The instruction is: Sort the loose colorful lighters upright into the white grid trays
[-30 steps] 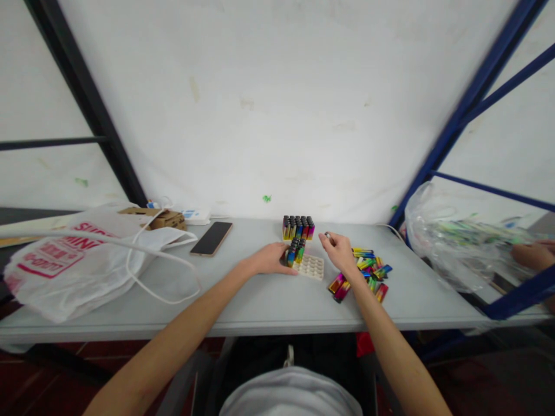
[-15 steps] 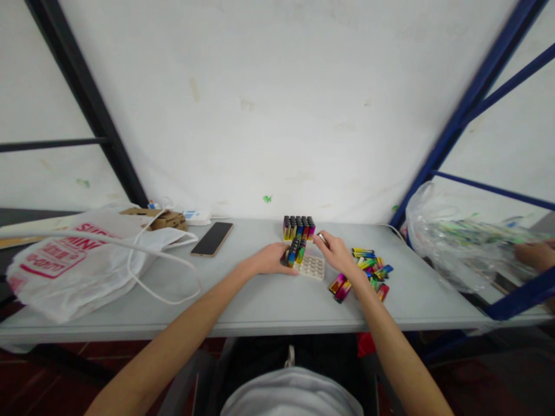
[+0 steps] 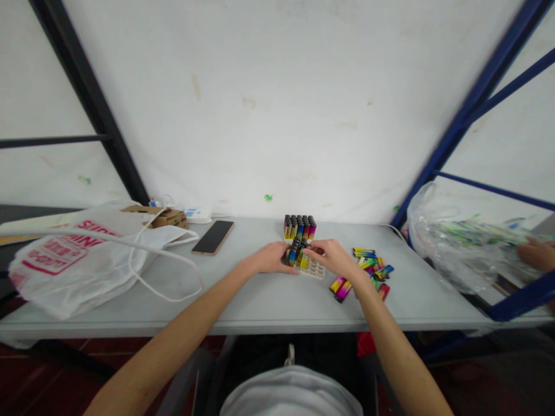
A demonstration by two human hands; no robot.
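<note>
In the head view a pale tray with rows of round sockets (image 3: pixel 318 270) lies on the table, with several metallic multicoloured lighters (image 3: pixel 293 254) upright in its left part. My left hand (image 3: pixel 274 258) is closed round the tray's left end, thumb along the near edge. Between the fingertips of my right hand (image 3: pixel 332 255) is a lighter with a yellow lower end (image 3: pixel 304 262), upright over the tray beside the standing ones. Whether its base is fully in a socket I cannot tell. Just behind stands a full block of upright lighters (image 3: pixel 300 227) with black tops.
Loose lighters (image 3: pixel 375 268) lie heaped to the right of the tray. A phone (image 3: pixel 213 237), a white plastic bag (image 3: pixel 65 260) and a white cable (image 3: pixel 167 300) are on the left. Clear plastic bags (image 3: pixel 451 248) lie at right, near another person's hand (image 3: pixel 537 254).
My right hand has moved left and down, bringing a lighter from beside the rear block to the tray's standing lighters. My left hand keeps its hold. The other person's hand shifted slightly.
</note>
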